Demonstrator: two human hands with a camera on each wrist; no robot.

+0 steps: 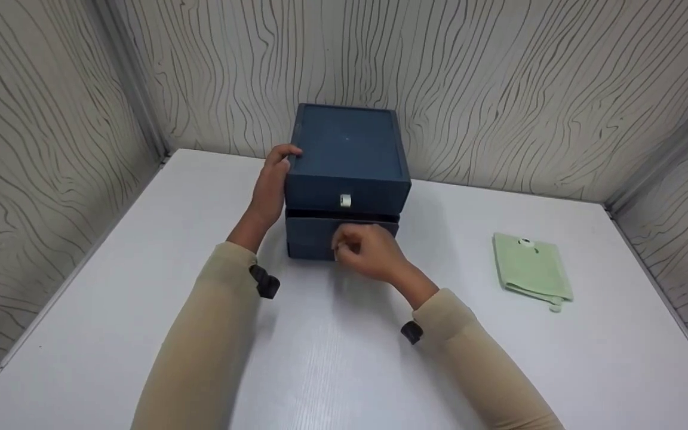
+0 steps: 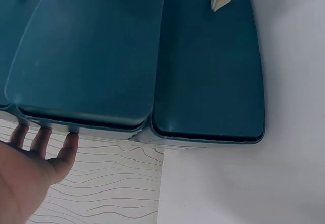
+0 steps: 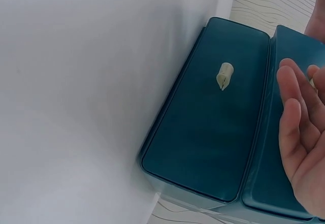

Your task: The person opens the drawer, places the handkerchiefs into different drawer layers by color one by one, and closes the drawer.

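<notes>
A dark blue drawer box (image 1: 347, 143) stands on the white table, with three drawer fronts stacked in the wrist views. The middle drawer (image 2: 89, 56) juts out slightly, and a dark gap shows above it in the head view. My right hand (image 1: 371, 251) is at that drawer's front, thumb and finger pinching its small pale pull tab (image 3: 313, 84), mostly hidden by the fingers. My left hand (image 1: 271, 185) rests against the box's left side, one fingertip over the top edge. The top drawer's tab (image 1: 345, 200) and the bottom drawer's tab (image 3: 225, 75) hang free.
A folded light green cloth (image 1: 532, 269) with a small white-and-black decoration and a loop lies on the table (image 1: 320, 370) to the right. Wood-grain patterned walls (image 1: 469, 77) rise behind the box and at both sides.
</notes>
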